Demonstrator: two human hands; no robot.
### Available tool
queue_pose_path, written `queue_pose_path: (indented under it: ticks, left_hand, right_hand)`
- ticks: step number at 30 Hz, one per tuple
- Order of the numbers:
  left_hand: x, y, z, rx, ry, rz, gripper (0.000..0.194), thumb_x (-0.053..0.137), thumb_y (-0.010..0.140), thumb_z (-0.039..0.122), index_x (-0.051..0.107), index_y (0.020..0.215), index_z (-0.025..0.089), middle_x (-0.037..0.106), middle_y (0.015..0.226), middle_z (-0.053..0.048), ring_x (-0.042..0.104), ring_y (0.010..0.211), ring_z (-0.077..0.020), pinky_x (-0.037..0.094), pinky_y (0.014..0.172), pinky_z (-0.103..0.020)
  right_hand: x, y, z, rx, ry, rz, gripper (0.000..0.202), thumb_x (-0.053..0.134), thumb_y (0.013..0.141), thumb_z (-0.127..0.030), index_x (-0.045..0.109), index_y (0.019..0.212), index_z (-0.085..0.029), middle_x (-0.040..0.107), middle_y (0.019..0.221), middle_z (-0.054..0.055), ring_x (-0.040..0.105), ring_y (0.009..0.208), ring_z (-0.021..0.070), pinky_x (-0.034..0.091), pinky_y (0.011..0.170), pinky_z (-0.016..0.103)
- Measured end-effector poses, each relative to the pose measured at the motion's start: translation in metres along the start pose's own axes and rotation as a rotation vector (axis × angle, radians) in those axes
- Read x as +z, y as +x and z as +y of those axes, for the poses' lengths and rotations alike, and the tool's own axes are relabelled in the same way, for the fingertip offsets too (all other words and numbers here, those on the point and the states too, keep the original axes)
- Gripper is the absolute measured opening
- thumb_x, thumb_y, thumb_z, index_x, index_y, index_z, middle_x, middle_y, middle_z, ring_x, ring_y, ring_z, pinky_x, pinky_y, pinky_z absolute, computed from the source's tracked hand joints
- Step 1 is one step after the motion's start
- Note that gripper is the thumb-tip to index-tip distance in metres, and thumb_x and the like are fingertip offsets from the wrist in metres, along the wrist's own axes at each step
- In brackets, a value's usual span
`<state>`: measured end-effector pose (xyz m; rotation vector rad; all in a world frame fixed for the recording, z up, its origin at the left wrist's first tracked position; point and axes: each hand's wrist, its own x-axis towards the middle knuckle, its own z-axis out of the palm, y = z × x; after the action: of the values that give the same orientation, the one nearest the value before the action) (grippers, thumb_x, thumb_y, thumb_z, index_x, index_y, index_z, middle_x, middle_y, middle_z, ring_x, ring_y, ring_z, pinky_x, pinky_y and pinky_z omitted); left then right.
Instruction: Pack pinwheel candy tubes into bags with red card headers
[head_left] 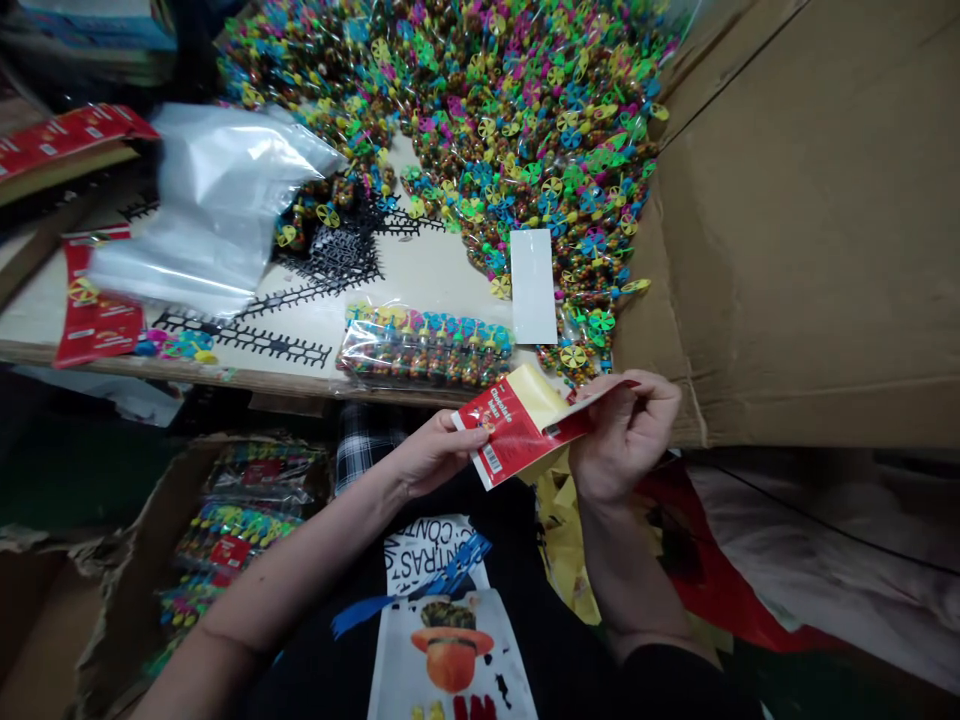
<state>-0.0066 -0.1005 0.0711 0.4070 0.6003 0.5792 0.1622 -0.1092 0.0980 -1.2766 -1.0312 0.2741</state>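
My left hand (435, 452) pinches the near end of a red sticker sheet (496, 432) printed "Chocolate Bean" with a barcode. At the sheet's other end, my right hand (626, 435) has its fingers closed on a lifted, bent red part. Between the hands a yellow backing (536, 392) shows. Just beyond, at the table's edge, lies a clear bag (424, 348) filled with a row of small candy tubes with coloured fan tops. A white rectangular card (533, 286) rests beside that bag, against the loose candy tubes.
A big heap of candy tubes (517, 130) covers the back of the table. Clear plastic bags (217, 200), black plastic strips (285, 345) and red sticker sheets (101, 300) lie left. A large cardboard box (810, 230) stands right. Below left, an open carton holds packed bags (232, 525).
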Motion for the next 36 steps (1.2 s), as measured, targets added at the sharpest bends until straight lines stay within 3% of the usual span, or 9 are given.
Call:
queue_pose_path:
  ticks: [6,11,16,20,26,31,36]
  left_hand:
    - [0.005,0.005,-0.010,-0.047,-0.073,-0.004,0.029,0.087,0.052,0.031,0.071,0.065,0.011,0.069,0.063,-0.003,0.063,0.059,-0.0111,0.049,0.068,-0.023]
    - [0.012,0.008,-0.016,-0.067,-0.057,0.054,0.034,0.088,0.048,0.033,0.072,0.069,0.011,0.071,0.068,-0.004,0.064,0.062,-0.0111,0.050,0.070,-0.023]
    - [0.011,0.009,-0.010,0.036,0.060,0.091,0.034,0.088,0.046,0.036,0.070,0.062,0.012,0.070,0.065,-0.003,0.063,0.060,-0.0129,0.051,0.073,-0.028]
    - [0.002,0.002,0.006,0.105,0.143,0.114,0.034,0.086,0.051,0.037,0.072,0.068,0.012,0.071,0.070,-0.005,0.064,0.064,-0.0145,0.052,0.071,-0.028]
    - [-0.014,-0.008,0.022,0.209,0.154,0.145,0.033,0.084,0.054,0.039,0.072,0.071,0.013,0.072,0.073,-0.006,0.067,0.069,-0.0173,0.053,0.071,-0.029]
    - [-0.031,-0.010,0.036,0.307,0.265,0.290,0.037,0.081,0.055,0.046,0.070,0.065,0.012,0.070,0.064,-0.006,0.065,0.061,-0.0176,0.054,0.063,-0.029]
    - [-0.042,-0.013,0.077,0.560,0.389,0.460,0.034,0.081,0.053,0.045,0.071,0.066,0.014,0.071,0.067,-0.005,0.066,0.069,-0.0205,0.053,0.072,-0.032]
  right_hand:
    - [0.000,0.008,-0.004,-0.013,0.143,0.213,0.022,0.053,0.088,-0.040,0.042,0.079,-0.023,0.043,0.067,-0.005,0.044,0.052,0.0082,0.036,0.048,0.021]
    - [-0.009,0.024,-0.004,-0.076,0.141,0.329,0.026,0.054,0.086,-0.038,0.042,0.070,-0.023,0.041,0.065,-0.004,0.046,0.058,0.0114,0.042,0.056,0.025]
    - [0.000,0.031,-0.014,-0.104,0.173,0.382,0.027,0.061,0.079,-0.040,0.044,0.068,-0.023,0.043,0.066,-0.003,0.046,0.058,0.0131,0.043,0.056,0.028]
    - [0.019,0.035,-0.015,0.052,0.273,0.322,0.027,0.059,0.079,-0.040,0.040,0.071,-0.022,0.045,0.069,-0.003,0.050,0.063,0.0117,0.045,0.059,0.027]
    - [0.050,0.041,0.003,0.277,0.356,0.169,0.028,0.057,0.079,-0.046,0.042,0.078,-0.022,0.055,0.077,-0.002,0.056,0.064,0.0112,0.049,0.059,0.027]
    - [0.078,0.049,0.011,0.456,0.519,0.057,0.023,0.059,0.077,-0.042,0.050,0.083,-0.022,0.062,0.084,-0.001,0.061,0.072,0.0111,0.051,0.062,0.026]
    - [0.129,0.075,0.008,0.539,0.687,-0.037,0.017,0.061,0.077,-0.036,0.054,0.080,-0.021,0.064,0.079,-0.001,0.061,0.071,0.0107,0.052,0.063,0.026]
